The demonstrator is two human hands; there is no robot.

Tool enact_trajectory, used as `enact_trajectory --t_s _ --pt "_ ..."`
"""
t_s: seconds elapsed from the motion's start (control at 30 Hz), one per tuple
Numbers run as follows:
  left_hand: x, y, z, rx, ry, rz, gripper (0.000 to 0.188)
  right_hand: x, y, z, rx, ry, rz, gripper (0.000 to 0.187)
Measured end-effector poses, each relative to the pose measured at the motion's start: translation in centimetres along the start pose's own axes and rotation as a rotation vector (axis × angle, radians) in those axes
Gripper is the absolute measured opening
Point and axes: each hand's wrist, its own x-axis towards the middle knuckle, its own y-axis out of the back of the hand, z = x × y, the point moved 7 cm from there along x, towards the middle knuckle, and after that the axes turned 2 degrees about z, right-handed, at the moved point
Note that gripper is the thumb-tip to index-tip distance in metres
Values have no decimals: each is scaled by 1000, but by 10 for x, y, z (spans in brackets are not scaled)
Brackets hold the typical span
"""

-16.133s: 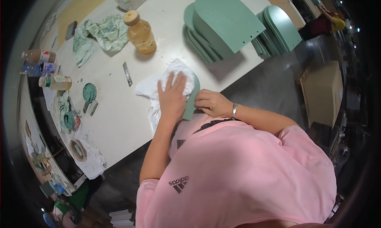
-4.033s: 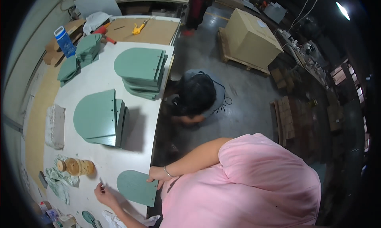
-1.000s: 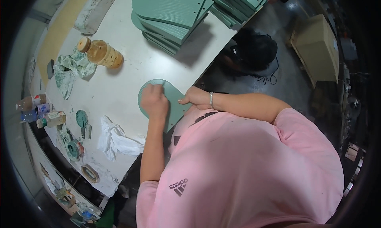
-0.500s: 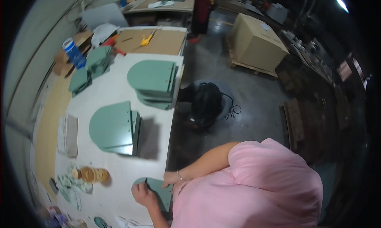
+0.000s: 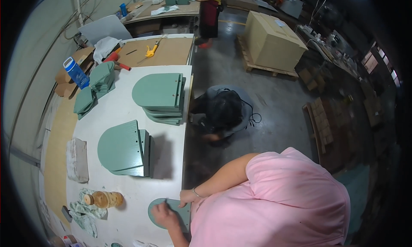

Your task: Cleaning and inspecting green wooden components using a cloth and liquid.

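In the head view, the only one I have, the green panel lies flat on the bench, its rounded end towards the left and its straight end at the bench's edge; the left hand is over the panel, its fingers curled but blurred, so I cannot tell whether they pinch anything; the right hand is at the upper corner of the straight end, and I cannot tell whether its fingers grip or only press

I judge the panel stiff and fairly light, its smooth face perhaps a little slippery; I would take it by the edges, best at the straight end, and keep fingertips off the face in case the finish marks; similar panels stand in a near stack and a far stack, with a bottle against a stained cloth further left
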Motion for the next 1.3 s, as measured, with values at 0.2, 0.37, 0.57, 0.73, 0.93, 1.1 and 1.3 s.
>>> enact_trajectory --t_s 0.2,0.37,0.57,0.73,0.93,1.1,1.3 --pt "-3 7 23 -55 -92 23 13 -23 0 -13 158 -90 3 35" --pt "-12 6 -21 35 98 139 11 -13 -9 -3 208 -91 -83 38" --pt "-5 3 -6 -37 -25 174 8 -5 -1 3 215 -55 -25 40" --pt "-4 2 8 64 -80 81 7 2 -4 10 227 -102 -123 37" --pt "-10 4 -4 86 -6 82 17 -5 -6 7 251 -138 -98 32" --pt "-9 7 -24 79 88 169 31 1 -6 7 256 -107 -50 38" --pt "-10 -1 -5 27 -78 47 33 -17 0 -9 252 -106 -22 41"
